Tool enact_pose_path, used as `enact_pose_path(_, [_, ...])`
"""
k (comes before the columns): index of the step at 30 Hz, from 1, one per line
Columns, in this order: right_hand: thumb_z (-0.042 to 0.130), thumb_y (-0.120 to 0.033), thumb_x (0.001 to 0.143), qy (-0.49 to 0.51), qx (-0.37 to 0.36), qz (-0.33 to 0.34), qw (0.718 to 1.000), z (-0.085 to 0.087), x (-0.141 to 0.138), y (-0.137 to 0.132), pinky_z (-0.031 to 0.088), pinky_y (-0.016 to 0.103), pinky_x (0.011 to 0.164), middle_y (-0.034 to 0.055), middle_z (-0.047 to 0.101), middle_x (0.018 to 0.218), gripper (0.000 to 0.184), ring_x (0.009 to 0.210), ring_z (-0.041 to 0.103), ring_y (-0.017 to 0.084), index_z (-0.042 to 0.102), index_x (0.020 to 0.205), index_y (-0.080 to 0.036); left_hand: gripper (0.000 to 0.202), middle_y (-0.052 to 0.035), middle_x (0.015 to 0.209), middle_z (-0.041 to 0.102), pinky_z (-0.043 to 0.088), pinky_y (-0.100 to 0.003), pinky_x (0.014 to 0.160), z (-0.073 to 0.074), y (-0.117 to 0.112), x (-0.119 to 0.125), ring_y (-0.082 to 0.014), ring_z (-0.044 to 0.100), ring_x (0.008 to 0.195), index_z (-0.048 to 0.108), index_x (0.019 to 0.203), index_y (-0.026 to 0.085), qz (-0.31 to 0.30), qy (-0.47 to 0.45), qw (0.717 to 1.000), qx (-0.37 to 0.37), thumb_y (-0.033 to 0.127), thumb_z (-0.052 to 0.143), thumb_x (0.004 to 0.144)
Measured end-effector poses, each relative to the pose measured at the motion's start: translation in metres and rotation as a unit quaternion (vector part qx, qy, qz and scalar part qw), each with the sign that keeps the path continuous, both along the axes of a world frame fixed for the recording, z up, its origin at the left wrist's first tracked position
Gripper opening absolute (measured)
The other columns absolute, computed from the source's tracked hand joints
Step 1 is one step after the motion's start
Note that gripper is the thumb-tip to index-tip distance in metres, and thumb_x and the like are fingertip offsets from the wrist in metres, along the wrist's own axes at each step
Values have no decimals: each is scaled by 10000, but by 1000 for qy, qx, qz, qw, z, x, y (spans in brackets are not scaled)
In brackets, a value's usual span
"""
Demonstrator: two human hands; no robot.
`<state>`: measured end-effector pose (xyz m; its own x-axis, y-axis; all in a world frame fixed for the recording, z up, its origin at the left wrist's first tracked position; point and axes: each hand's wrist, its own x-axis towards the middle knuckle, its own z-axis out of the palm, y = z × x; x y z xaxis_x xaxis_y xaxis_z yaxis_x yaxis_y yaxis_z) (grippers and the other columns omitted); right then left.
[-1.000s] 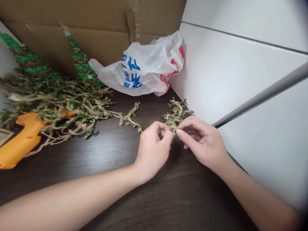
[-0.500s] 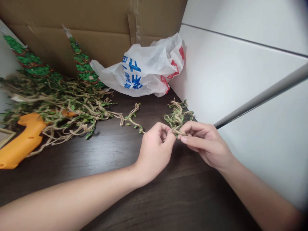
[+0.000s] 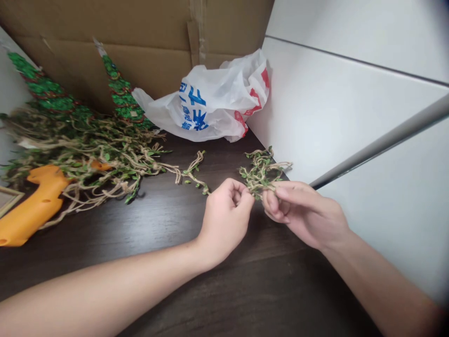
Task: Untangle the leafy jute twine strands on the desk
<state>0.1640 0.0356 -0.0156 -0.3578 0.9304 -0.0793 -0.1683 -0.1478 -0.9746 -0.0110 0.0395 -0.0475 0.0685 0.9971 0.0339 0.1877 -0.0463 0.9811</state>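
Note:
A leafy twine garland (image 3: 261,171), brown cord with small green leaves, is bunched on the dark tabletop in front of my hands. My left hand (image 3: 229,217) pinches it, thumb against curled fingers, at the bunch's near left side. A thinner end of leafy twine (image 3: 197,180) sticks out beyond that hand to the left. On the right, my right hand (image 3: 301,206) grips the cord between thumb and fingers at the near right of the bunch. The exact strand in each pinch is partly hidden by the fingers.
A big heap of leafy twine (image 3: 101,145) lies on the left, beside an orange glue gun (image 3: 38,206). Behind it stand two small green tinsel trees (image 3: 122,93). A white plastic bag (image 3: 217,103) rests against a cardboard box (image 3: 140,23). A white panel (image 3: 333,107) borders the right.
My right hand has shifted slightly right and turned, its fingers curling more. The bunched garland has spread a little, with loose cord ends now pointing right. My left hand has hardly moved.

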Motion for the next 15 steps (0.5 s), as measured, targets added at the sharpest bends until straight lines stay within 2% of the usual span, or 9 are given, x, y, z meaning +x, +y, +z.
enact_pose_path(3, [683, -406, 982, -9, -12, -30, 999, -1, -1, 0, 214, 308, 522, -49, 443, 448, 254, 463, 299, 106, 844, 973, -211, 131, 61, 678, 580, 392, -263, 614, 2, 0, 0, -110, 514, 638, 600, 794, 205, -6, 12, 1000, -3, 246, 600, 919])
enact_pose_path(5, [738, -384, 951, 10, 17, -74, 997, -1, -1, 0, 292, 288, 533, -29, 562, 494, 204, 486, 393, 105, 863, 1015, -236, 140, 63, 660, 566, 386, -264, 605, 4, 1, -1, -110, 505, 628, 596, 783, 204, -7, 18, 1000, -6, 246, 596, 916])
enact_pose_path(6, [762, -374, 927, 28, 34, -92, 995, -1, -1, 0, 368, 280, 569, 5, 672, 595, 177, 563, 514, 122, 872, 988, -249, 135, 63, 657, 562, 387, -264, 606, 4, 1, 0, -111, 504, 628, 594, 778, 204, -7, 18, 1000, -8, 237, 594, 909])
enact_pose_path(8, [773, -362, 896, 60, 72, -103, 990, 1, 1, 0, 514, 305, 758, 58, 818, 935, 140, 893, 698, 197, 881, 927, -278, 119, 62, 659, 562, 392, -266, 611, 3, 1, 0, -112, 505, 630, 595, 772, 203, -10, 16, 1000, -10, 220, 594, 890])
enact_pose_path(10, [737, -363, 911, 63, 107, -96, 988, 2, 1, -1, 539, 401, 971, 53, 804, 1201, 150, 1173, 688, 271, 881, 904, -322, 115, 61, 653, 557, 389, -269, 608, 2, 1, 1, -114, 497, 623, 593, 764, 204, -14, 12, 1000, -10, 213, 599, 878])
enact_pose_path(13, [719, -355, 937, -14, 191, -112, 975, 1, -1, -5, 507, 538, 1071, 50, 772, 1266, 157, 1281, 651, 338, 873, 909, -372, 126, 57, 646, 556, 382, -269, 608, 1, 0, 1, -116, 492, 617, 589, 752, 203, -11, 7, 1000, -11, 215, 606, 876])
enact_pose_path(15, [712, -320, 959, -130, 274, -137, 943, 0, -4, -8, 462, 574, 1117, 73, 763, 1244, 161, 1333, 613, 361, 864, 931, -364, 135, 53, 662, 574, 384, -268, 611, 1, 0, 1, -118, 499, 626, 593, 761, 202, -9, 2, 1000, -12, 236, 612, 890])
